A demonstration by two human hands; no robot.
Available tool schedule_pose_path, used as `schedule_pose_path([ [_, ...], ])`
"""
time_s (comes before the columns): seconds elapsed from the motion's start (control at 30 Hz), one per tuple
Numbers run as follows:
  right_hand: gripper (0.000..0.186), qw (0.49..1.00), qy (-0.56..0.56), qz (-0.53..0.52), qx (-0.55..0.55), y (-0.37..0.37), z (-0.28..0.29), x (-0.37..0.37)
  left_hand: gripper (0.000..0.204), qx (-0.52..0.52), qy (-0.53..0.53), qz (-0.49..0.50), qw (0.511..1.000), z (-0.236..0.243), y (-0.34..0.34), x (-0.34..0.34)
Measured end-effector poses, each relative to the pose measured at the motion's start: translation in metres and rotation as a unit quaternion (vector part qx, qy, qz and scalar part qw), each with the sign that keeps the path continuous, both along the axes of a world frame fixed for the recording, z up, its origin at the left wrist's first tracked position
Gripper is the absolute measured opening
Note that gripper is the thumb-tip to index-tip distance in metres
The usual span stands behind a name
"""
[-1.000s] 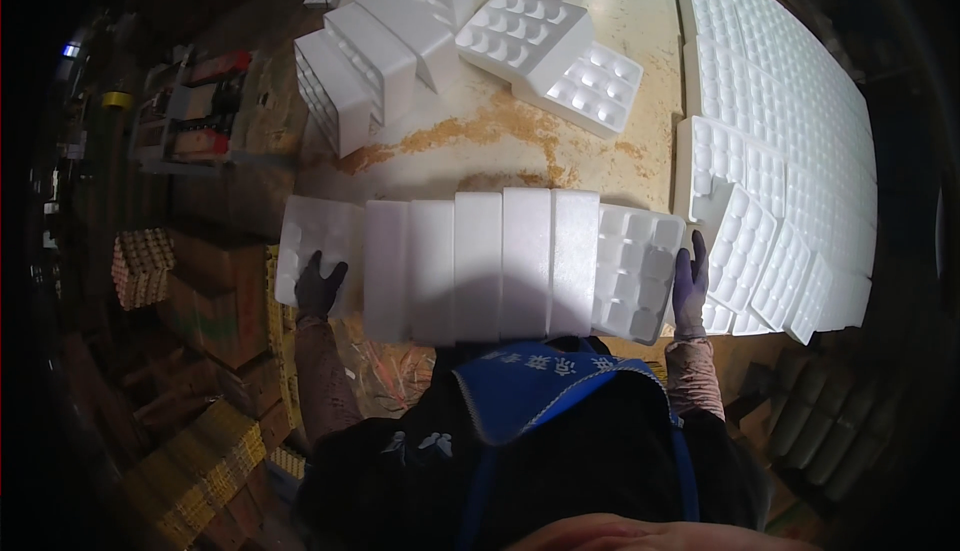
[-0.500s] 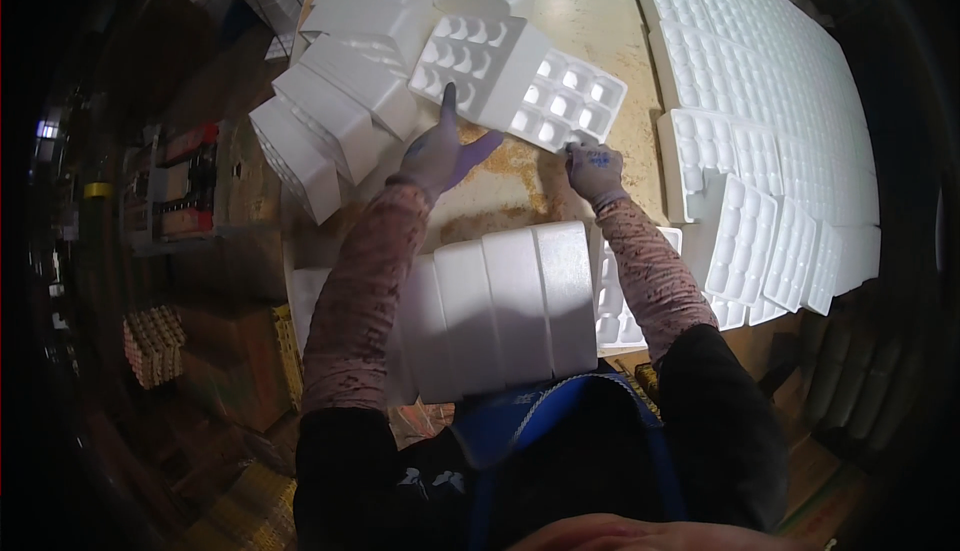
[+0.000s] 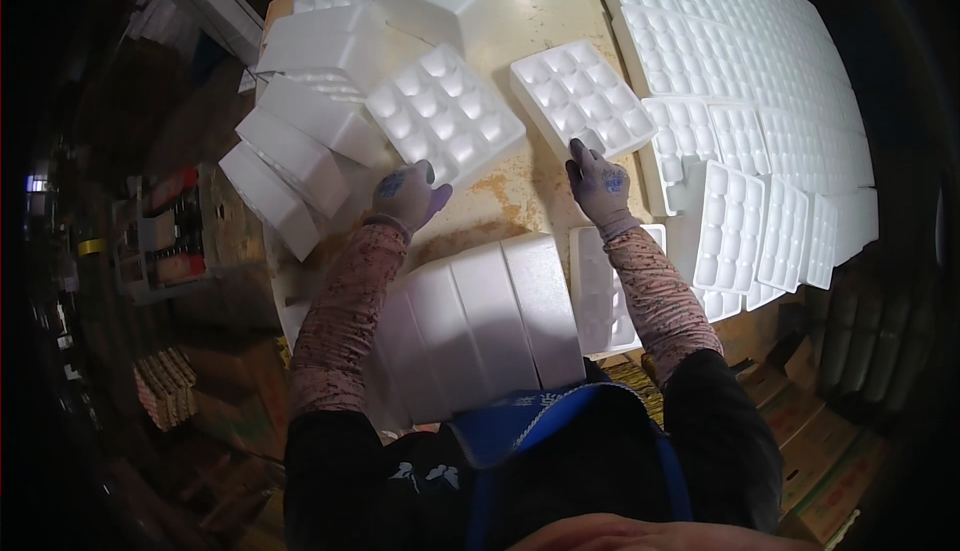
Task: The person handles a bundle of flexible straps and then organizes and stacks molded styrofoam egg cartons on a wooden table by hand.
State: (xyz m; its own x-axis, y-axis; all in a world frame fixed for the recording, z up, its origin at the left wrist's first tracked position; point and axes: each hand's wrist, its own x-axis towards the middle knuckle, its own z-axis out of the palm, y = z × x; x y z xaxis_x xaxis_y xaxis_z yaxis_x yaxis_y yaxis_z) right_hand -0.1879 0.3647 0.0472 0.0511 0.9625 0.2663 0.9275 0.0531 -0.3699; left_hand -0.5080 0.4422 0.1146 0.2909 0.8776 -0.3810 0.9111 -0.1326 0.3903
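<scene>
Two white foam trays with rounded hollows lie apart on the table, hollows upward. My left hand (image 3: 404,196), gloved grey with purple, closes on the near corner of the left foam tray (image 3: 447,103), its fingers at the rim and its thumb by the side. At the near edge of the right foam tray (image 3: 583,96), my gloved right hand (image 3: 603,189) grips with bent fingers, partly hiding a front hollow. Both trays sit at a slant, with a gap of bare tabletop between them.
A row of foam trays on edge (image 3: 480,311) stands close to my body. Tilted foam trays (image 3: 300,141) heap at the left. Many trays in tight rows (image 3: 720,51) fill the right side. The worn table (image 3: 515,191) shows brown patches. Cardboard boxes (image 3: 815,451) stand lower right.
The two trays, overlapping before, are now apart. The left one has turned so its hollows face up; the right one has shifted up and right. My left hand has drawn back to the tray's near corner.
</scene>
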Motion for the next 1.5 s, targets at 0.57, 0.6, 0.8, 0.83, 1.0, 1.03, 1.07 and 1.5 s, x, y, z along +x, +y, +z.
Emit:
schedule_pose_path([
  [0.57, 0.090, 0.978, 0.185, -0.084, 0.055, 0.296, 0.070, -0.083, 0.093, 0.258, 0.095, 0.139, 0.951, 0.032, 0.153, -0.054],
  [0.6, 0.093, 0.955, 0.289, -0.064, -0.028, 0.312, 0.062, -0.063, 0.096, 0.176, 0.138, 0.172, 0.960, 0.037, 0.172, -0.036],
  [0.8, 0.059, 0.842, 0.506, 0.113, -0.147, 0.261, 0.038, -0.106, 0.074, 0.205, 0.070, 0.183, 0.959, -0.008, 0.188, -0.086],
  [0.83, 0.059, 0.838, 0.511, 0.093, -0.168, 0.242, 0.050, -0.107, 0.069, 0.222, 0.028, 0.197, 0.954, -0.004, 0.178, -0.090],
  [1.0, 0.056, 0.832, 0.555, 0.016, 0.006, 0.185, 0.080, -0.037, 0.044, 0.365, -0.164, 0.189, 0.897, 0.075, 0.099, -0.021],
  [1.03, 0.055, 0.862, 0.504, -0.007, 0.053, 0.186, 0.076, -0.022, 0.042, 0.424, -0.151, 0.150, 0.880, 0.092, 0.082, -0.003],
  [1.07, 0.055, 0.886, 0.455, -0.030, 0.087, 0.191, 0.075, -0.011, 0.042, 0.438, -0.236, 0.135, 0.857, 0.105, 0.069, 0.014],
  [1.5, 0.038, 0.988, -0.057, 0.027, -0.141, 0.241, -0.030, 0.013, 0.062, 0.157, -0.038, -0.181, 0.970, -0.051, 0.185, 0.134],
])
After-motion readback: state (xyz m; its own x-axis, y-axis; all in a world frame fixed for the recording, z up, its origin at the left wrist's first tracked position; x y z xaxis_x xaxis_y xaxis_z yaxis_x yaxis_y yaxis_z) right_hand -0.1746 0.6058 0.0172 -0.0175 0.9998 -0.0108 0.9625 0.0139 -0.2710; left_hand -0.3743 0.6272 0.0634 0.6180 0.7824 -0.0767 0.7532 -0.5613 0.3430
